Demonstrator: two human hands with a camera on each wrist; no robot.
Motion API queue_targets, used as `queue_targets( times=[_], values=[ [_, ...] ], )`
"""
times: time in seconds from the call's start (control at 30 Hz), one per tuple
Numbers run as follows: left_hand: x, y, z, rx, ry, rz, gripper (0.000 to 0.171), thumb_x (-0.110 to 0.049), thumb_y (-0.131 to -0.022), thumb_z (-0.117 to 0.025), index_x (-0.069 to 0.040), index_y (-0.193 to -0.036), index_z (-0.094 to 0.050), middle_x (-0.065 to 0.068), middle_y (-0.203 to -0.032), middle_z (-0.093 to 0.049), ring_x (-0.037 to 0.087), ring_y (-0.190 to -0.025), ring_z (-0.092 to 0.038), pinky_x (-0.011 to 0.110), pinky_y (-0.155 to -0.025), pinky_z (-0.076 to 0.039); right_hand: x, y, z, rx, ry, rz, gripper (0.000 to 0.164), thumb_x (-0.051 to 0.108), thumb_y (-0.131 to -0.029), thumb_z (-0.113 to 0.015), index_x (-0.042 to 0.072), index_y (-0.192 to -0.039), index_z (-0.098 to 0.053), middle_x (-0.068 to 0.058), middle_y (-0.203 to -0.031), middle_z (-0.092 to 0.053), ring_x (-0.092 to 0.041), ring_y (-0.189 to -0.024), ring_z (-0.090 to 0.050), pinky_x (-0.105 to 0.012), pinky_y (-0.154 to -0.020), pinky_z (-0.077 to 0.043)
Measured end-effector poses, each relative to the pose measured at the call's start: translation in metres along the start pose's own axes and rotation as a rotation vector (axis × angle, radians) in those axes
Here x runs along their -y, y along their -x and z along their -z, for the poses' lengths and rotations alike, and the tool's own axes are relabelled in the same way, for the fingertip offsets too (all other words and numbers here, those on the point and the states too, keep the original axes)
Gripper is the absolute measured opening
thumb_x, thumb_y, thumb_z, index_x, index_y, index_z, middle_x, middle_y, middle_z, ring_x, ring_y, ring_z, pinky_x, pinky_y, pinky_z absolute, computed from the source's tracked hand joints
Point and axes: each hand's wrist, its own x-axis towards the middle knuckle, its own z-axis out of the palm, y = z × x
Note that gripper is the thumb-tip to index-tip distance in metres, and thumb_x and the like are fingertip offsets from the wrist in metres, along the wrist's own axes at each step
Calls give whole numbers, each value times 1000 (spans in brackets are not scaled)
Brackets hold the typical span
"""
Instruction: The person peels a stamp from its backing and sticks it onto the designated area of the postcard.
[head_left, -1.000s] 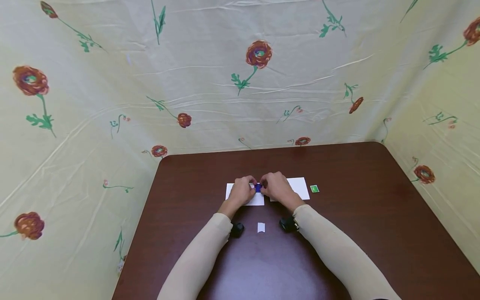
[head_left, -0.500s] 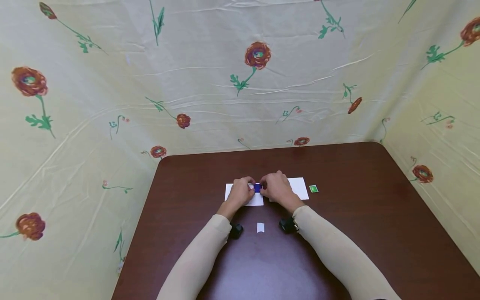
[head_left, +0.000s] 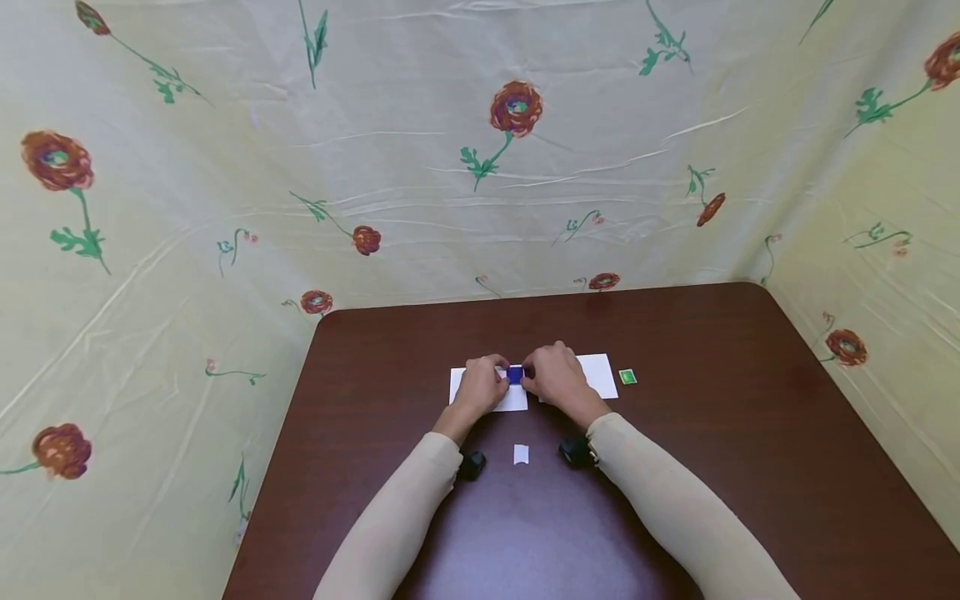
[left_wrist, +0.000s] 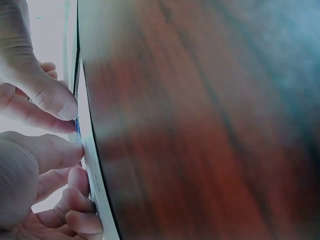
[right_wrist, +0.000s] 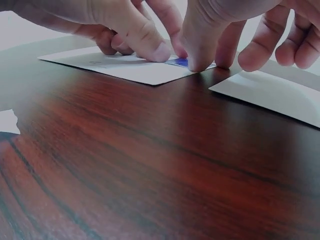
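A small blue stamp (head_left: 514, 375) lies at the upper right corner of the left white envelope or card (head_left: 512, 401). At the stamp's left edge is my left hand (head_left: 480, 387), its thumb and forefinger bent around that side. My right hand (head_left: 557, 375) holds the opposite edge likewise, thumb nearer to me and forefinger farther off. In the right wrist view the fingertips are down at the card, and only a sliver of the blue stamp (right_wrist: 179, 62) shows between them. The left wrist view sees both hands edge-on, low over the card.
Right of the hands lies a second white envelope or card (head_left: 598, 377), partly under my right hand. Beyond it is a small green stamp (head_left: 627, 377) with a pale border. A white paper scrap (head_left: 521, 454) sits between my forearms on the brown table (head_left: 675, 483).
More of the blue stamp shows between the fingertips, and it looks flatter and squarer. Both hands have stayed almost in place; the right fingers have shifted very slightly right.
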Motion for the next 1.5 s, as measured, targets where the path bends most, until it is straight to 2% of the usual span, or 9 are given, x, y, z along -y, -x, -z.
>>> queue_targets(
  times=[0.23, 0.4, 0.53, 0.73, 0.93, 1.03, 1.27, 1.43, 1.5],
  values=[
    [4, 1, -1, 10, -48, -44, 25, -12, -87, -74, -4, -110, -72, 3, -80, -66, 14, -70, -59, 26, -63, -49, 0, 0, 1, 6, 6, 17, 21, 36, -83, -78, 20, -97, -80, -2, -87, -74, -27, -84, -54, -41, -78, -46],
    [4, 2, 6, 23, -71, -59, 30, -15, -86, -75, -4, -113, -71, 3, -82, -66, 15, -73, -59, 26, -65, -49, 1, 0, 2, 8, -39, -2, 25, 36, -84, -77, 17, -100, -80, -3, -92, -75, -27, -85, -56, -40, -76, -48],
    [1, 3, 16, 22, -85, -64, 33, -18, -84, -77, -5, -114, -71, 5, -87, -66, 18, -78, -60, 30, -70, -52, 1, -1, 9, -16, -70, -2, 23, 35, -85, -77, 16, -98, -80, 0, -84, -72, -24, -78, -56, -36, -67, -48],
    [-7, 3, 32, -4, -122, -58, 36, -23, -85, -78, -8, -117, -71, 10, -104, -70, 24, -93, -64, 40, -83, -55, -2, 1, 27, -44, -100, 7, 23, 30, -85, -75, 14, -100, -80, 0, -77, -70, -20, -71, -56, -34, -63, -48],
    [-16, 4, 44, 7, -123, -38, 48, -28, -84, -80, -10, -127, -67, 11, -123, -69, 28, -112, -65, 45, -95, -54, -3, 5, 46, -16, -170, -73, 27, 31, -87, -76, 11, -105, -79, -6, -93, -75, -20, -76, -63, -36, -70, -56],
    [-21, 5, 47, 12, -117, -50, 54, -30, -83, -81, -10, -131, -64, 10, -130, -67, 29, -120, -63, 46, -100, -52, -6, 6, 53, -7, -177, -98, 27, 32, -87, -76, 11, -104, -79, -7, -95, -76, -20, -76, -64, -36, -70, -57],
    [-32, 2, 45, 43, -164, -91, 66, -34, -82, -82, -11, -139, -58, 7, -140, -61, 30, -124, -61, 48, -96, -53, -18, 10, 71, 29, -182, -139, 22, 33, -87, -75, 12, -88, -79, -3, -77, -73, -19, -66, -60, -31, -58, -49],
    [-38, -1, 42, 97, -200, -134, 73, -36, -82, -82, -8, -143, -54, 11, -146, -56, 31, -132, -55, 48, -104, -49, -28, 14, 85, 74, -179, -170, 22, 32, -88, -75, 11, -81, -78, -2, -69, -69, -19, -63, -58, -30, -54, -46],
    [-40, -1, 39, 119, -218, -147, 75, -37, -82, -82, -8, -144, -52, 11, -147, -54, 31, -136, -51, 47, -107, -46, -32, 17, 89, 88, -182, -174, 23, 30, -88, -75, 12, -74, -76, 1, -61, -63, -18, -59, -55, -29, -52, -43]
  ],
)
